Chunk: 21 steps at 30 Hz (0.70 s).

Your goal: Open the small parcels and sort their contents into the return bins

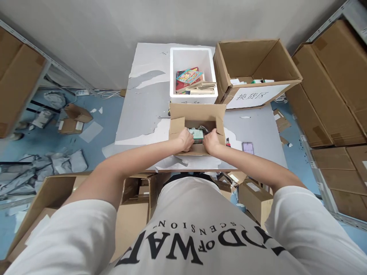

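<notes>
A small cardboard box (197, 111) with raised flaps stands near the table's front edge. Inside it lies a pale green box (197, 134), with some dark, crumpled wrapping behind it. My left hand (186, 139) is closed at the green box's left end, its fingertips partly hidden. On the opposite side, my right hand (211, 141) is curled down into the cardboard box, close to the green box's right end. Its fingers are bent out of sight, so what they hold cannot be made out.
Behind the box stand a white foam bin (194, 96) of booklets and a large labelled carton (258, 95). A phone-like purple item (248, 148) and a red-and-black tool (228, 142) lie right. Shelved cartons (329, 88) line the right side; grey bags (63, 162) cover the left floor.
</notes>
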Motion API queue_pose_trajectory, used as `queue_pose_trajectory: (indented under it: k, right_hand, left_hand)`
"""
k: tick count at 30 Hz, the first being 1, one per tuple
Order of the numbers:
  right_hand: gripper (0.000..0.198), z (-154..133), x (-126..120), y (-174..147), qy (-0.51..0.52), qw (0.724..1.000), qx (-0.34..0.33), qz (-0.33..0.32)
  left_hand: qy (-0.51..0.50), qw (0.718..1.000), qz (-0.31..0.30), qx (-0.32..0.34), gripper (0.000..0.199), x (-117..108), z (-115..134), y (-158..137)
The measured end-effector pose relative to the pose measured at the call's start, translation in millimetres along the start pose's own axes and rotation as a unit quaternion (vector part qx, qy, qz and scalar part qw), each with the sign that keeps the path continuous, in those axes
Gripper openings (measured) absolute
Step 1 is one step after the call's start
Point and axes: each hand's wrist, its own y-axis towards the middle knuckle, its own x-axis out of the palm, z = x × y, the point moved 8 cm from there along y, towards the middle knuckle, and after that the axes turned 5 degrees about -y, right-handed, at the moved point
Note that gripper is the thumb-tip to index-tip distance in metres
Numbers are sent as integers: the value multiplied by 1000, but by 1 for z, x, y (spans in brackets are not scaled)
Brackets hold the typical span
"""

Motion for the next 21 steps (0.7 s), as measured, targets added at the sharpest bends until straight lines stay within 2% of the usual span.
queue_pose_trajectory:
  k: [2,5,7,9,11,13,17,19,21]
  right_hand:
    - [54,25,5,-8,-39,996,70,-32]
    - [92,71,12,-31,-72,980,162,-90]
    - [120,97,20,-49,-61,975,173,-129]
    - [135,116,32,-65,-30,972,163,-164]
    - [142,129,47,-78,15,973,147,-175]
    - [144,135,63,-84,70,978,123,-152]
    - [147,132,88,-82,179,979,57,-77]
    - [147,129,92,-80,201,977,35,-62]
    - [143,129,89,-82,187,979,40,-70]
  left_hand:
    - [5,997,22,-80,59,-3,-17,-9]
    - [-54,984,57,-162,99,-5,-50,-37]
    - [-78,978,80,-175,123,-4,-68,-58]
    - [-77,978,81,-175,136,3,-78,-79]
    - [-85,979,73,-172,143,14,-81,-94]
    - [-109,976,85,-169,149,28,-78,-101]
    - [-205,954,178,-128,160,48,-71,-98]
    - [-246,939,220,-96,161,52,-70,-97]
    - [-255,936,224,-88,162,53,-73,-98]
